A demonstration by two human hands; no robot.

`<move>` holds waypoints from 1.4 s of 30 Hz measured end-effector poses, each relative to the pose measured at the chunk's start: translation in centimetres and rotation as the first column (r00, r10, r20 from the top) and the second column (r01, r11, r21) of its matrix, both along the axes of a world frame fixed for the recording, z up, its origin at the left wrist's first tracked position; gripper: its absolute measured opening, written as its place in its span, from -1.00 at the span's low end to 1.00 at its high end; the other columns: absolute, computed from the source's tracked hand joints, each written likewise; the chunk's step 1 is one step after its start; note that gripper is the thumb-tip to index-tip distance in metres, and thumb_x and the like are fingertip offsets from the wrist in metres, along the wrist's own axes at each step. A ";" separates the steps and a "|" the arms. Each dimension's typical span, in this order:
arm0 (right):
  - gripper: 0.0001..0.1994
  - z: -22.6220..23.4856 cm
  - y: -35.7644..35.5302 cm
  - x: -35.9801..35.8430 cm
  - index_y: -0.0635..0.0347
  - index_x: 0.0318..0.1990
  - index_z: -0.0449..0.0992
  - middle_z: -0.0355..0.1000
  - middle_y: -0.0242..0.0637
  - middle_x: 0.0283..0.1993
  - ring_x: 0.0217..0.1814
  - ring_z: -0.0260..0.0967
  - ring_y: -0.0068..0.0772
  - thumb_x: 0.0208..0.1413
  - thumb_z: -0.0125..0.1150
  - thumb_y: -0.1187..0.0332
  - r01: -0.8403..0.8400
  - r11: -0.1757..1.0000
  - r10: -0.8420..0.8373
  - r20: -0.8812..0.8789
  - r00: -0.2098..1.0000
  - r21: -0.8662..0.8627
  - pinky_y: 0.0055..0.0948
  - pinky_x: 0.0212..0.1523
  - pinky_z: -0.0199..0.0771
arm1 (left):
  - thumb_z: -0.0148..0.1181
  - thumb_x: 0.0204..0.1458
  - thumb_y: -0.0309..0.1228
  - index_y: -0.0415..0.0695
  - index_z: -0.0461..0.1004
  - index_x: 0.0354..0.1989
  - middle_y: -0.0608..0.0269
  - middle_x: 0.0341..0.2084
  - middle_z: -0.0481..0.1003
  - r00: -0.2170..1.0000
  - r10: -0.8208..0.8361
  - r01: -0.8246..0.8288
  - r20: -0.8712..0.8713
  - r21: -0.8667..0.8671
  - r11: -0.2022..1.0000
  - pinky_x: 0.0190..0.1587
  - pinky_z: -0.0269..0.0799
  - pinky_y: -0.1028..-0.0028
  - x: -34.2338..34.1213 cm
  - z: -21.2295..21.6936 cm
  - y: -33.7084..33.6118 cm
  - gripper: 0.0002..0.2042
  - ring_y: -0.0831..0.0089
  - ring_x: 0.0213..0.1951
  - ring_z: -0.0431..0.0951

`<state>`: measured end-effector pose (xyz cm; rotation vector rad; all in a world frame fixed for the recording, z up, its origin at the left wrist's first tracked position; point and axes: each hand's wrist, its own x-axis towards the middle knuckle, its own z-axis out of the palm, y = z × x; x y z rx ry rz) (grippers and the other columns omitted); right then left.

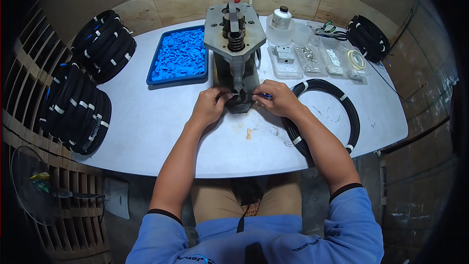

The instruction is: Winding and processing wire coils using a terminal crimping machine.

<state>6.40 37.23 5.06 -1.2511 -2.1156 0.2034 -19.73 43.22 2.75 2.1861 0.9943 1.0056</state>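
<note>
In the head view, a metal press (237, 63) with a red and black handle stands at the middle of the white tabletop (220, 151). The left hand (212, 101) is at the left of the press's foot, its fingers curled in close to the thumb; whether they grip something is too small to tell. The right hand (276, 95), just right of the foot, pinches a small blue piece (265, 96) between thumb and fingers. A ring of black cable (353, 117) lies on the right, partly under the right forearm. Left of the press, a dark blue tray (171, 82) holds many blue pieces (179, 54). Bundled black coils (75, 110) stand along the left edge. Far right are a white bottle (282, 18) and another stack of black coils (369, 39).
</note>
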 end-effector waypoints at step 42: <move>-0.85 -0.2 0.0 0.1 0.15 -0.22 0.68 0.60 -0.14 -0.28 -0.23 0.59 -0.08 0.12 0.42 0.30 0.019 0.993 -0.027 -0.068 0.997 -0.113 -0.25 -0.16 0.57 | 0.27 0.14 -0.45 -0.24 0.66 -0.18 -0.04 -0.31 0.66 0.998 -0.060 0.058 -0.030 -0.063 0.996 -0.16 0.59 0.30 -0.3 1.4 -0.7 -0.84 0.14 -0.27 0.70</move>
